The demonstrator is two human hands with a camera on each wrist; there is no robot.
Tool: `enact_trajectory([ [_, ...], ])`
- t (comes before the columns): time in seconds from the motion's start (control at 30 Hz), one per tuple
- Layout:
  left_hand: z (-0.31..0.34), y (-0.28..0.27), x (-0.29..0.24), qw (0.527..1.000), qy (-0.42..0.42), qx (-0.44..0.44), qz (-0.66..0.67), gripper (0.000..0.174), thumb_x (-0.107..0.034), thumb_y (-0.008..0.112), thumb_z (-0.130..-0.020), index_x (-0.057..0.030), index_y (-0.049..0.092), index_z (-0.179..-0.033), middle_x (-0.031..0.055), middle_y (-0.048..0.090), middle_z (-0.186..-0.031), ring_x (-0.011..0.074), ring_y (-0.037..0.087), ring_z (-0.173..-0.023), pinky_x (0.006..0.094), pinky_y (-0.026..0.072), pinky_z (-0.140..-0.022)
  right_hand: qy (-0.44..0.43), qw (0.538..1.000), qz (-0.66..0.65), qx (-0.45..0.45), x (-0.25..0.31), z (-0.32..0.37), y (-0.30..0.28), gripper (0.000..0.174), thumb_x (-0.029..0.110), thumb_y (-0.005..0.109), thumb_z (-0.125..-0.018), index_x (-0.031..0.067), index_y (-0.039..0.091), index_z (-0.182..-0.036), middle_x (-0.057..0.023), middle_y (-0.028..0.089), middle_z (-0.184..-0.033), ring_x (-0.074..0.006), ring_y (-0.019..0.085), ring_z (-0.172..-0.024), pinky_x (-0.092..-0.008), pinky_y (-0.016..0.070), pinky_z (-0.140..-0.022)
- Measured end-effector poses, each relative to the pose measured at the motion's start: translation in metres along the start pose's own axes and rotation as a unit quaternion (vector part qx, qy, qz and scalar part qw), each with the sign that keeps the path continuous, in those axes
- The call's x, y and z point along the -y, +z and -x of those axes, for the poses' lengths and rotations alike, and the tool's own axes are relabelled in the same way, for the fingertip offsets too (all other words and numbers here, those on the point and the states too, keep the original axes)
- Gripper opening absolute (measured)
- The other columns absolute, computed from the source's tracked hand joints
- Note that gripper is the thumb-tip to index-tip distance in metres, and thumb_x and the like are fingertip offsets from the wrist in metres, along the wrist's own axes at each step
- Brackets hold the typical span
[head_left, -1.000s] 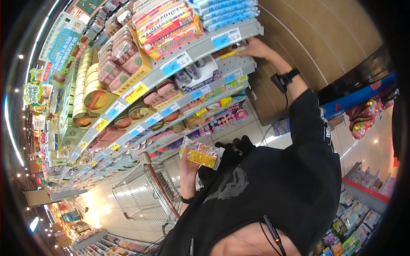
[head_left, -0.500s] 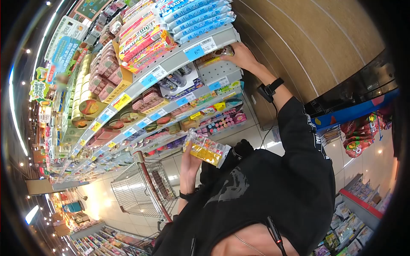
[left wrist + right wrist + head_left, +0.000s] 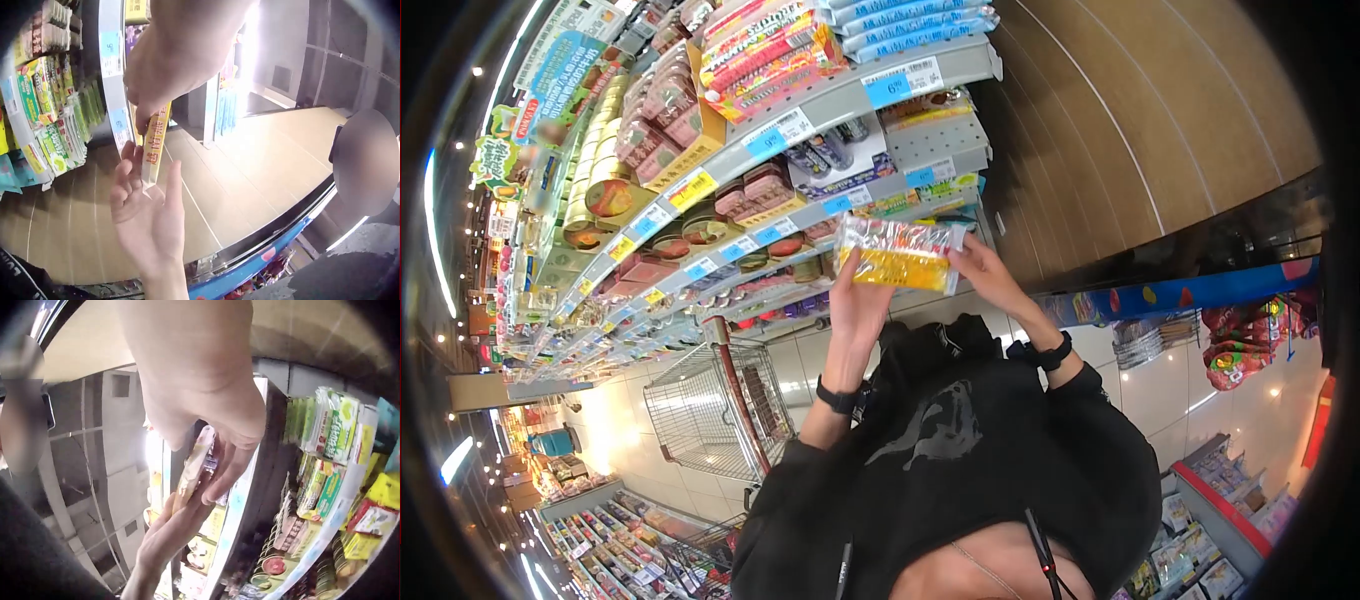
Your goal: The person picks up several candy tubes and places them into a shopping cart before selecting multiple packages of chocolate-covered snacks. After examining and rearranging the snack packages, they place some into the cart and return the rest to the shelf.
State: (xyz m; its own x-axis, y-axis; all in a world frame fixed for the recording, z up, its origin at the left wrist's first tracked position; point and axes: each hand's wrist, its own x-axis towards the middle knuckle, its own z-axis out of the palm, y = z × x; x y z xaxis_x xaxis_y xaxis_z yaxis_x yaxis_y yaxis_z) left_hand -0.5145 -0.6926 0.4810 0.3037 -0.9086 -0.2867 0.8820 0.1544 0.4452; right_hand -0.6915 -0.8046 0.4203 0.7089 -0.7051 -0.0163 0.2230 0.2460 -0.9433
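A yellow and clear plastic snack packet is held up before the shelves, with red characters along its side in the left wrist view. My left hand grips its left part, thumb over the front. At the other end is my right hand. In the left wrist view that right hand has its palm turned up, fingers loosely bent at the packet's end and thumb apart from it. A brown-wrapped packet lies back on the shelf below the blue packets.
Curved grey shelves with price tags hold boxes, tins and packets ahead and to the left. A brown panel stands at the right. An empty wire shopping cart is at the lower left, over a tiled floor.
My right hand has come off the brown-wrapped packet on the shelf and moved back to the right end of the yellow packet. My left hand has raised that packet.
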Motion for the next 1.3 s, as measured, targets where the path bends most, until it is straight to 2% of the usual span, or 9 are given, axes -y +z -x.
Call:
enact_trajectory([
  [0.13,-0.016,0.004,0.009,0.997,-0.054,0.021,-0.048,0.035,-0.018,0.05,-0.099,-0.0022,0.045,-0.13,0.0098,0.052,-0.133,0.0224,0.046,-0.126,0.0407,0.0322,-0.112,0.019,0.998,-0.032,-0.053,0.012,0.003,-0.002,0.04,0.02,0.058,-0.098,0.0021,0.047,-0.133,-0.0031,0.064,-0.11,-0.009,0.062,-0.09,-0.0258,0.0542,-0.062],
  [0.33,-0.02,0.013,-0.009,0.93,-0.046,0.081,-0.356,0.036,-0.011,0.05,-0.099,-0.0006,0.043,-0.133,0.0135,0.051,-0.134,0.0244,0.054,-0.12,0.0401,0.0484,-0.098,-0.046,0.994,-0.01,-0.098,0.039,0.003,-0.02,0.041,0.016,0.061,-0.096,-0.0011,0.048,-0.131,-0.0042,0.062,-0.117,-0.0092,0.057,-0.105,-0.027,0.046,-0.093],
  [0.47,-0.026,0.007,-0.007,0.878,0.141,0.165,-0.427,0.025,0.009,0.056,-0.088,-0.0049,0.059,-0.109,0.013,0.048,-0.138,0.0232,0.058,-0.114,0.0373,0.0519,-0.095,-0.181,0.979,0.09,-0.018,0.053,0.006,-0.019,0.03,0.004,0.07,-0.084,0.0036,0.061,-0.112,-0.0112,0.053,-0.133,-0.0188,0.05,-0.122,-0.0329,0.0403,-0.102],
  [0.53,-0.023,0.011,-0.006,0.878,0.178,0.164,-0.413,0.022,0.014,0.057,-0.084,-0.0031,0.06,-0.098,0.0121,0.045,-0.141,0.0232,0.056,-0.119,0.0368,0.0504,-0.098,-0.258,0.95,0.173,0.034,0.056,0.005,-0.015,0.027,0.0,0.073,-0.079,0.0051,0.064,-0.104,-0.0137,0.049,-0.137,-0.0227,0.047,-0.127,-0.0349,0.0376,-0.105],
  [0.67,-0.01,0.006,-0.006,0.924,0.126,0.106,-0.345,0.034,0.009,0.05,-0.09,-0.006,0.058,-0.12,0.0139,0.041,-0.146,0.0252,0.05,-0.126,0.039,0.0469,-0.1,-0.26,0.955,0.136,-0.048,0.04,-0.001,-0.007,0.026,-0.005,0.071,-0.073,0.0065,0.065,-0.095,-0.0167,0.047,-0.139,-0.0287,0.043,-0.132,-0.0377,0.0328,-0.109],
  [0.73,0.0,0.023,-0.012,0.994,0.018,0.096,-0.056,0.047,0.0,0.056,-0.091,-0.0043,0.045,-0.136,0.0133,0.045,-0.14,0.0199,0.049,-0.126,0.0359,0.0466,-0.099,-0.262,0.954,0.131,-0.064,0.035,-0.002,-0.008,0.029,-0.007,0.07,-0.073,0.0061,0.064,-0.099,-0.0169,0.047,-0.139,-0.029,0.043,-0.131,-0.0374,0.0325,-0.109],
  [0.93,0.0,0.01,0.011,0.957,0.081,0.048,-0.274,0.054,0.002,0.052,-0.094,-0.0102,0.036,-0.144,0.0129,0.052,-0.133,0.0203,0.056,-0.118,0.0338,0.0478,-0.098,-0.166,0.969,0.044,-0.178,0.03,0.014,0.007,0.038,-0.002,0.06,-0.086,0.0026,0.052,-0.122,-0.0158,0.054,-0.132,-0.025,0.051,-0.125,-0.0361,0.0398,-0.104],
  [1.0,0.0,0.003,0.018,0.963,0.045,0.006,-0.264,0.059,0.004,0.058,-0.09,-0.009,0.038,-0.143,0.0089,0.058,-0.119,0.0164,0.058,-0.111,0.0327,0.0473,-0.095,0.113,0.966,-0.205,-0.11,0.024,0.023,-0.005,0.028,0.014,0.047,-0.099,0.0023,0.051,-0.124,-0.0113,0.062,-0.119,-0.02,0.06,-0.113,-0.0348,0.0452,-0.099],
  [1.3,0.007,0.002,0.029,0.9,-0.138,0.069,-0.408,0.038,-0.008,0.068,-0.089,-0.0005,0.055,-0.124,0.0072,0.064,-0.118,0.0149,0.062,-0.106,0.031,0.0488,-0.092,0.106,0.991,-0.049,-0.064,0.033,0.03,0.01,0.044,0.035,0.045,-0.103,0.0001,0.052,-0.127,-0.0079,0.062,-0.117,-0.0101,0.059,-0.103,-0.0309,0.047,-0.092],
])
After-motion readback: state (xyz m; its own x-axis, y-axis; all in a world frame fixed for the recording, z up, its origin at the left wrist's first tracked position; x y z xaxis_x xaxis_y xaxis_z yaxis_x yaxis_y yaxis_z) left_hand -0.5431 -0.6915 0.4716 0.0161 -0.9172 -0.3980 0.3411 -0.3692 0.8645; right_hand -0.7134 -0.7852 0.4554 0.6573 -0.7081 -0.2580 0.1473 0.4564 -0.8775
